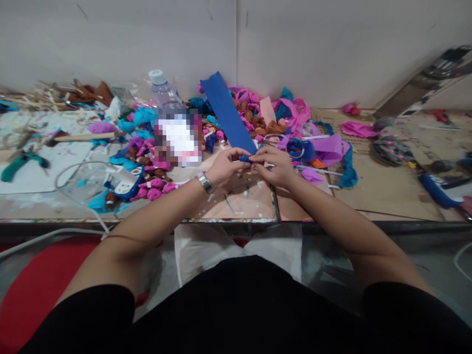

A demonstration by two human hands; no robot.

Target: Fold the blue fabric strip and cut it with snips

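Note:
Both my hands meet over the near middle of the table, pinching the gathered end of a long blue strip (pixel 230 115) that looks like crepe paper or cloth. Its flat part stretches away from me over a colourful heap. Closed on the small bunched blue knot (pixel 244 158) is my left hand (pixel 225 167), a metal watch on its wrist. My right hand (pixel 275 166) grips the same bunch from the other side, thumb and fingertips pressed together. What lies between the fingertips is partly hidden.
Behind my hands lies a heap of pink strips (pixel 300 110) and brown bunches. Left stand a clear bottle (pixel 165 93), a pixelated bright screen (pixel 180 137), a blue-white device (pixel 129 182) and green-handled pliers (pixel 22 164). Right are cardboard (pixel 387 191) and a round pincushion-like thing (pixel 393 145).

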